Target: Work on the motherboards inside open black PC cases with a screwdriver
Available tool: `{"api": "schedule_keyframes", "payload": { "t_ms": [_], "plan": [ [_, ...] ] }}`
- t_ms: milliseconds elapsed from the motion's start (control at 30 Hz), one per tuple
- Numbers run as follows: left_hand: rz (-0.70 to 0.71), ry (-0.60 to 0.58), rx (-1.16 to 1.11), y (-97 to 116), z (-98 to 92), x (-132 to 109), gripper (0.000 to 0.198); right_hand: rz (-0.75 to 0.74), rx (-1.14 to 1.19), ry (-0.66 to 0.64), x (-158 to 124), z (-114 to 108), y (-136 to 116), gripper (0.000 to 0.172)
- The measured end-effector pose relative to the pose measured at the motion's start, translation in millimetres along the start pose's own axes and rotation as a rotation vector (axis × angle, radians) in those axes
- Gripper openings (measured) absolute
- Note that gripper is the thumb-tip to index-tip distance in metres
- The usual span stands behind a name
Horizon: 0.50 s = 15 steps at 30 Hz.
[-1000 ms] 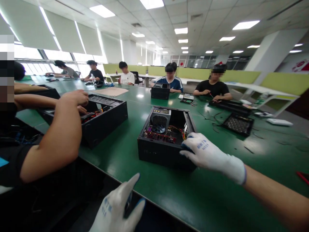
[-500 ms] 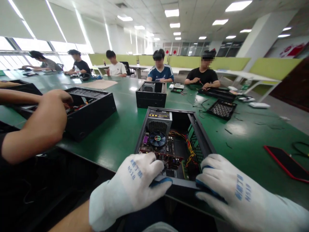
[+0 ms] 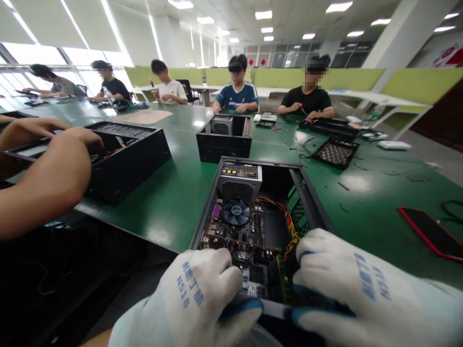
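An open black computer case (image 3: 314, 197) lies in front of me at the table's near edge. My left hand (image 3: 202, 286), in a white glove with blue fingertips, is closed on its near edge, thumb on the outside and fingers over the rim. Farther right along that same edge, my right hand (image 3: 347, 282), gloved alike, grips the case too; some of its fingertips are hidden. Inside are a power supply (image 3: 240, 179), a round cooling fan (image 3: 236, 211), a motherboard, a dark red card (image 3: 249, 248) and yellow and red cables (image 3: 290, 226).
Another open case (image 3: 224, 145) stands just beyond mine. On the left a co-worker's bare arms (image 3: 54, 178) reach into a third case (image 3: 135, 161). A red-edged black pad (image 3: 434, 233) and a black tray (image 3: 336, 152) lie rightward on the green table (image 3: 369, 207). Several people sit opposite.
The case has come closer to me, with both my hands still on its near edge. My view has shifted slightly. At left, more of the co-worker's other hand shows.
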<state>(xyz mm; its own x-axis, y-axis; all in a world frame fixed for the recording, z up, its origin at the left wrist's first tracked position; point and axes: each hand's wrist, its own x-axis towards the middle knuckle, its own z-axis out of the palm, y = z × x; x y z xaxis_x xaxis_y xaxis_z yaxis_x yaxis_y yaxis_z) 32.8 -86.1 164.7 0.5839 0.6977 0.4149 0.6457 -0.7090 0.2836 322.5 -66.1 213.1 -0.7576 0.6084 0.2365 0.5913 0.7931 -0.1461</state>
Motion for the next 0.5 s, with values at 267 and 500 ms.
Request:
{"api": "schedule_keyframes", "payload": {
  "t_ms": [267,500],
  "plan": [
    [0.010,-0.011,0.013,2.4,-9.3,5.3,0.026,-0.013,-0.379,-0.347,101.8,37.0,48.5,0.038],
    [0.005,-0.017,0.024,3.2,-11.7,5.9,0.029,-0.171,-0.495,-0.540,147.1,82.9,45.1,0.017]
  ]
}}
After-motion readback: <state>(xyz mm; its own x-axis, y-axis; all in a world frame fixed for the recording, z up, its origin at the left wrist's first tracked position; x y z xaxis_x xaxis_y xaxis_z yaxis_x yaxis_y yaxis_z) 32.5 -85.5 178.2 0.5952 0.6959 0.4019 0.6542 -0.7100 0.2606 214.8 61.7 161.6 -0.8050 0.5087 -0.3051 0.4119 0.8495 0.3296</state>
